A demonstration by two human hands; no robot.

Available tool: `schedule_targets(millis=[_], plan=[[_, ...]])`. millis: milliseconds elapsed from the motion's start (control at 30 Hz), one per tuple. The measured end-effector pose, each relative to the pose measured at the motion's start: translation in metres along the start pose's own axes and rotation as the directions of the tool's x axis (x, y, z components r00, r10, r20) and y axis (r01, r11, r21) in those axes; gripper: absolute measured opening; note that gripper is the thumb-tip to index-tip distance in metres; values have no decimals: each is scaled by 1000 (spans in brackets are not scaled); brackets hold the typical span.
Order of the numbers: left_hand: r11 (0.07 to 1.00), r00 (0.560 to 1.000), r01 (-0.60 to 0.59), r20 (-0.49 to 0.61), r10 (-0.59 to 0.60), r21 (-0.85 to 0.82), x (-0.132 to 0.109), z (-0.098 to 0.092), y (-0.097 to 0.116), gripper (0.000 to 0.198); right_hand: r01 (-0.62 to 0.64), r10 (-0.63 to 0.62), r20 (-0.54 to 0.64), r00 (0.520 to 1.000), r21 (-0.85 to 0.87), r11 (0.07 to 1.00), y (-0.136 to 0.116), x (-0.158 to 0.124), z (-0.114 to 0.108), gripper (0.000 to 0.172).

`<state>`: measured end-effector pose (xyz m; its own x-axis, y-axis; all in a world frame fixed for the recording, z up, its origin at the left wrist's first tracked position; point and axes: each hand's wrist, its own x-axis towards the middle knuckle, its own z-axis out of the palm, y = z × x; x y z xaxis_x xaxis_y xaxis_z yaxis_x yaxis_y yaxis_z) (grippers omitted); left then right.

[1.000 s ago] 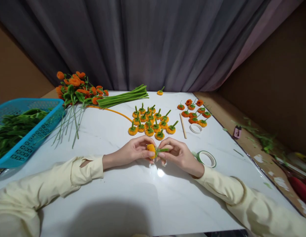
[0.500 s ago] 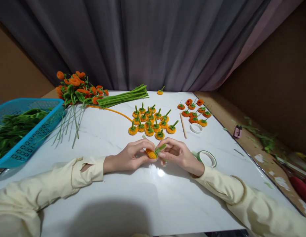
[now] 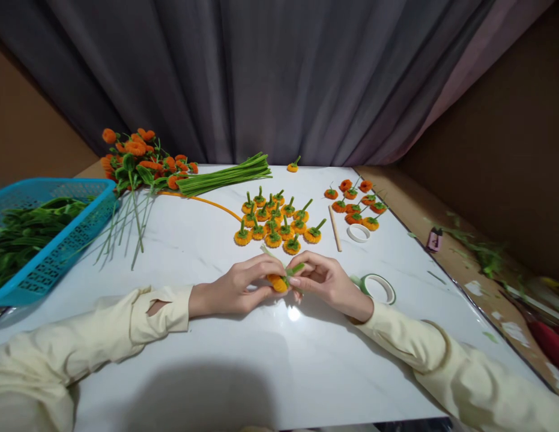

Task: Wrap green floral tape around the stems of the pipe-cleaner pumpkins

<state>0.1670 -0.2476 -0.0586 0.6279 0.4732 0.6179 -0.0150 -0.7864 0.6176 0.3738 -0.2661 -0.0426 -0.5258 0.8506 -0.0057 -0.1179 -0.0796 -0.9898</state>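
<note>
Both my hands meet over the middle of the white table [image 3: 216,360]. My left hand [image 3: 236,288] pinches a small orange fuzzy flower head [image 3: 277,282] from the left. My right hand [image 3: 324,281] pinches its short green stem [image 3: 295,269] from the right, fingers closed on it. A thin pale strip sticks up from the piece between my fingers. Just beyond my hands lies a cluster of several orange heads with green stems [image 3: 277,221]. A roll of green tape [image 3: 377,288] lies beside my right wrist.
A blue basket [image 3: 58,246] of green leaves stands at the left edge. Finished orange flowers on stems [image 3: 139,162] and a bundle of green stems [image 3: 225,177] lie at the back. More orange heads [image 3: 355,204], a wooden stick [image 3: 334,229] and a white tape ring [image 3: 359,233] lie right.
The orange head has been turned between my fingers: its green stem now tilts up to the right and a pale strip shows above it. My hands shifted slightly lower.
</note>
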Motion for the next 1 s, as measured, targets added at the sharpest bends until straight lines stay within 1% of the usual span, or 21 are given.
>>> schedule_targets(millis=[267,567,633,767,1000], plan=[[999,1000,23,8,-23,38,2,0,3,25,18,-18,18,1000,-2,1000,-4,-1,-1,23],[999,1000,3,19,-4,46,1,-1,3,26,55,-55,1,998,-40,998,-2,-1,-2,22],[999,999,31,6,-31,41,0,0,3,28,67,-68,-6,998,-60,996,0,-1,-2,22],[992,991,130,-28,-130,-7,-3,3,3,31,91,-94,-22,995,-109,990,1,-2,-1,22],[987,987,161,-7,-161,-28,-7,3,1,35,121,-131,-39,991,-202,972,4,-2,0,19]])
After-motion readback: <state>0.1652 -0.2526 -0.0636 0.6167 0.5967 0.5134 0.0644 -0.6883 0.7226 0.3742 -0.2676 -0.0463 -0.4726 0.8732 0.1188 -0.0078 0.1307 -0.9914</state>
